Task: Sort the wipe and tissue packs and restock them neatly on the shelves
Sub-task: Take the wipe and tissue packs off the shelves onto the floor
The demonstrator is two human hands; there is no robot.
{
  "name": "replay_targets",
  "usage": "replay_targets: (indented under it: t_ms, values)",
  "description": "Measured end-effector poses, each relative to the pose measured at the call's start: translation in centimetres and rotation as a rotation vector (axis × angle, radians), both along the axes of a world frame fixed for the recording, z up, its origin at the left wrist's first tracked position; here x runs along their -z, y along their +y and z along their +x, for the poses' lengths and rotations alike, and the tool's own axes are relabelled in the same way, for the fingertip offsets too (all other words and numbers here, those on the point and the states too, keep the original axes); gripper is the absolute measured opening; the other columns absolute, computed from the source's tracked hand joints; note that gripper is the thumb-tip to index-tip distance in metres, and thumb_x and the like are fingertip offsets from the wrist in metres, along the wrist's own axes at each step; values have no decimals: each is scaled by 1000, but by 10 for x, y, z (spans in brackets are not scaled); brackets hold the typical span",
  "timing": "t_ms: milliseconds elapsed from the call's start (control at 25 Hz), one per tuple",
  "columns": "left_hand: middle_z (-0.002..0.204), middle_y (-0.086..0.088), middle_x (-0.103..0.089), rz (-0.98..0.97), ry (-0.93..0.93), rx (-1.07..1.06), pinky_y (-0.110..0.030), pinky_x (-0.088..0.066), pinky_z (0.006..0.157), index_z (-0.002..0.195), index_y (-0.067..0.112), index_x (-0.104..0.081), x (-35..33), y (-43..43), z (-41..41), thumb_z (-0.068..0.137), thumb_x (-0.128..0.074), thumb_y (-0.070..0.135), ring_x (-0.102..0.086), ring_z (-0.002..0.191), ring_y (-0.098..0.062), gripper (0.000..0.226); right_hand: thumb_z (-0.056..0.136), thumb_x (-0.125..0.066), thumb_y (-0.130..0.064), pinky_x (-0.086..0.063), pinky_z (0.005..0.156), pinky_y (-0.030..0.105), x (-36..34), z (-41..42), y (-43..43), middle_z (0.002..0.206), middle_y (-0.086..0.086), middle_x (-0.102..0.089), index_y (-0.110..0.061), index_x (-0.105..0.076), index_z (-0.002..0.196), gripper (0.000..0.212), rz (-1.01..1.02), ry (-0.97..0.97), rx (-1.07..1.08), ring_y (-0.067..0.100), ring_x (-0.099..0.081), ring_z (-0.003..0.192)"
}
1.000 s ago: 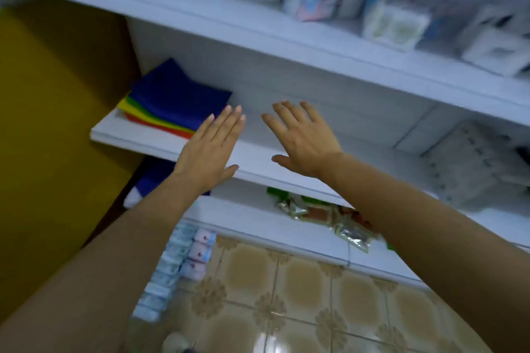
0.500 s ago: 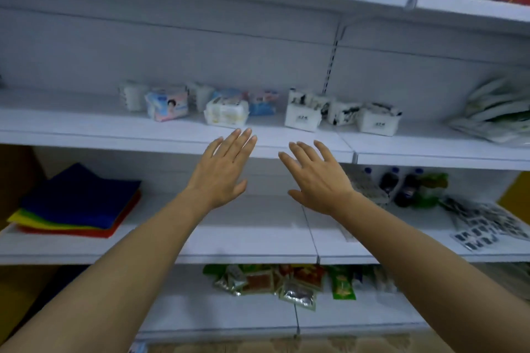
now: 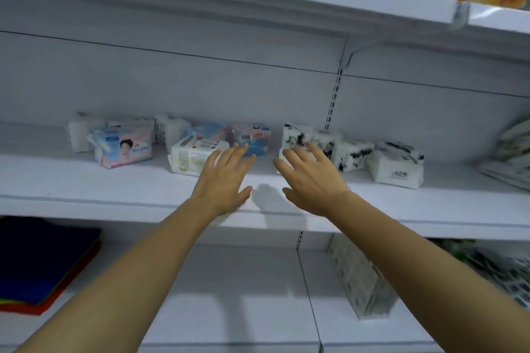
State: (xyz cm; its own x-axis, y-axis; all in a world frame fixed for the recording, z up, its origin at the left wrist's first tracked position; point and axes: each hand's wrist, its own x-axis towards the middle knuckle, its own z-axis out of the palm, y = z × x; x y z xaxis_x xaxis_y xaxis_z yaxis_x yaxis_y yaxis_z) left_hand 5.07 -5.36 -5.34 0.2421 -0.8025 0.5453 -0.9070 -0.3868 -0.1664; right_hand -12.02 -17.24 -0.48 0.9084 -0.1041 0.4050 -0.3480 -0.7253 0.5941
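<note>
middle shelf (image 3: 114, 189): packs lined along the back | left hand (image 3: 223, 180), right hand (image 3: 312, 183): raised side by side over the shelf front, fingers (image 3: 229, 156) straight and spread wide, holding nothing | tissue packs (image 3: 395, 166): white, black-printed, right of hands | wipe packs (image 3: 123, 149): left of hands

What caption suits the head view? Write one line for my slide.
Left hand and right hand, both open, reach toward wipe packs and tissue packs jumbled on the white shelf.

The white shelf (image 3: 86, 180) carries wipe packs (image 3: 123, 147) and tissue packs (image 3: 397, 165).
</note>
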Motion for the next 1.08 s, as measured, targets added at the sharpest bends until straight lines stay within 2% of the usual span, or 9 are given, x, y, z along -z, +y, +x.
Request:
replay_targets:
  t_ms: [120,240,400,520,680,800,880,1000,1080]
  values:
    - [117,-16,-64,-85,-7,-38,-48,-40,97,108,10,-68,-18,-44,63,75,-56,36,-58,111,-35,44,77,-68,-33,-33,107,47,-14,52,-41,119,13,-61,-13,-58,123,51,29,20,10,32,-56,112]
    - [82,-10,-70,-76,167,-95,-37,-50,71,95,12,-71,-16,-64,101,77,-43,43,-65,73,-32,45,79,-65,-24,-31,106,45,-15,90,-71,126,15,-57,-12,-52,131,55,171,-10,-22,35,-53,115]
    - [73,-7,-67,-216,118,-71,-33,-49,66,77,13,-70,14,-67,94,75,-55,42,-62,65,-29,33,88,-57,-28,-35,97,39,-25,149,-98,136,10,-45,-16,-32,142,61,276,73,-7,29,-45,122]
    - [71,-7,-65,-354,103,6,-33,-47,67,71,13,-66,14,-66,99,76,-57,38,-60,64,-28,28,85,-65,-32,-37,94,39,-33,196,-111,136,11,-45,-14,-26,144,73,386,74,-80,31,-46,122]
    - [79,-5,-70,-400,241,-18,-33,-49,73,78,12,-72,9,-62,96,75,-53,48,-64,74,-28,40,74,-78,-34,-36,99,41,-19,237,-132,137,13,-44,-12,-29,143,87,609,211,-51,34,-45,124]
    - [102,-1,-70,-277,635,-131,-32,-47,87,99,19,-72,-13,-60,92,71,-48,60,-62,98,-23,55,68,-81,-37,-37,94,38,-6,244,-141,129,11,-50,-12,-37,134,83,572,237,-34,32,-49,118]
    - [107,9,-67,-263,886,-130,-29,-45,89,107,27,-66,-25,-57,95,76,-55,62,-59,104,-14,48,67,-78,-47,-37,94,38,-12,249,-140,126,9,-52,-13,-43,131,81,535,184,-25,31,-50,117]
    - [111,18,-60,-414,1144,-50,-7,-39,77,125,30,-51,-30,-60,98,86,-65,46,-57,103,-3,44,63,-75,-59,-48,86,35,-47,252,-137,116,9,-63,-11,-56,119,76,950,35,-66,27,-61,102]
    - [127,7,-56,-568,1333,45,-8,-41,82,141,22,-35,-35,-62,102,88,-64,39,-58,105,-5,62,72,-77,-47,-54,80,34,-75,248,-136,108,11,-68,-7,-62,111,58,1372,-42,-179,24,-66,89]
